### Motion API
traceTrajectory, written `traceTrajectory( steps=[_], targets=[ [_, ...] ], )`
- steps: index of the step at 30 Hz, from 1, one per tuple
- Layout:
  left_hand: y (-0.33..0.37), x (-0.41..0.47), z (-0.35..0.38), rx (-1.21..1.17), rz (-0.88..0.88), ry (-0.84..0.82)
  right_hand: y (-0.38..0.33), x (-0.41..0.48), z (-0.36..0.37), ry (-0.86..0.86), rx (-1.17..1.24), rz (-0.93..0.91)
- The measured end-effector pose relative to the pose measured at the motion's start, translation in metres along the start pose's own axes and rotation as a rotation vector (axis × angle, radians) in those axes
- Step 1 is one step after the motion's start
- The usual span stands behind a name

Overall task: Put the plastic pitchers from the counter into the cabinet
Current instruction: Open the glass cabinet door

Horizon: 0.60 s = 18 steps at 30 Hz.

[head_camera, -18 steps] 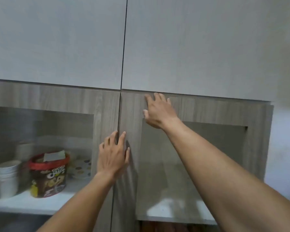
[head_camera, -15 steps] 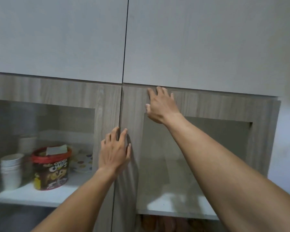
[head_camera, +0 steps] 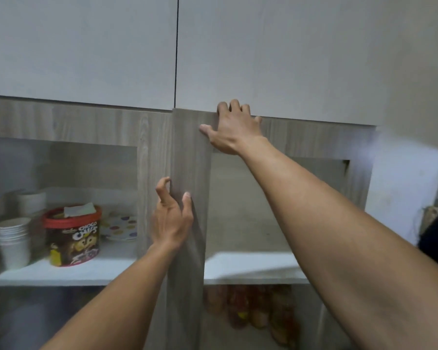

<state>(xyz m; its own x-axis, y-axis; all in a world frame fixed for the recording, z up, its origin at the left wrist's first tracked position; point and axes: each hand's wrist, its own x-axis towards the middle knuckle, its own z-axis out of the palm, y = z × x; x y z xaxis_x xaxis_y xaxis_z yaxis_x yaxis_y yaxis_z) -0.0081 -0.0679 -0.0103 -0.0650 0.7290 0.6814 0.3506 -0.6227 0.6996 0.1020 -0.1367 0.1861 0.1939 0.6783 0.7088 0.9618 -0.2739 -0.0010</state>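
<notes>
No plastic pitcher is in view. The right cabinet door (head_camera: 190, 157), wood-grain grey with a glass pane, stands slightly ajar, its left edge out in front of the left door (head_camera: 153, 137). My left hand (head_camera: 172, 218) curls its fingers around that free left edge, thumb on the door's front. My right hand (head_camera: 234, 131) hooks its fingers over the door's top edge. Behind the glass, the white shelf (head_camera: 250, 265) on the right side is bare.
Behind the left pane stand a red-lidded Choco Chips tub (head_camera: 72, 236), a stack of paper cups (head_camera: 13, 242) and a dotted plate (head_camera: 119, 226). Blurry reddish packages (head_camera: 250, 306) sit under the right shelf. Plain white upper cabinet doors (head_camera: 86, 46) are shut above.
The right door has swung out a little from shut. My left hand went from flat on the doors to curled around the edge; my right hand moved up to hook the top edge.
</notes>
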Motion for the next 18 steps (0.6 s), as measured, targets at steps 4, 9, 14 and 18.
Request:
traceTrajectory(
  steps=[4, 9, 14, 18],
  targets=[
    [0.012, -0.036, -0.025, 0.012, -0.049, -0.100, -0.008, -0.035, -0.035, -0.040, 0.067, 0.054],
    [0.039, -0.085, -0.074, 0.001, 0.142, -0.203, -0.009, -0.095, -0.095, -0.122, 0.167, 0.140],
    [0.063, -0.129, -0.106, -0.057, 0.279, -0.324, -0.015, -0.155, -0.147, -0.140, 0.173, 0.139],
    [0.096, -0.166, -0.122, -0.114, 0.407, -0.397, -0.016, -0.189, -0.190, -0.098, 0.082, 0.143]
  ],
)
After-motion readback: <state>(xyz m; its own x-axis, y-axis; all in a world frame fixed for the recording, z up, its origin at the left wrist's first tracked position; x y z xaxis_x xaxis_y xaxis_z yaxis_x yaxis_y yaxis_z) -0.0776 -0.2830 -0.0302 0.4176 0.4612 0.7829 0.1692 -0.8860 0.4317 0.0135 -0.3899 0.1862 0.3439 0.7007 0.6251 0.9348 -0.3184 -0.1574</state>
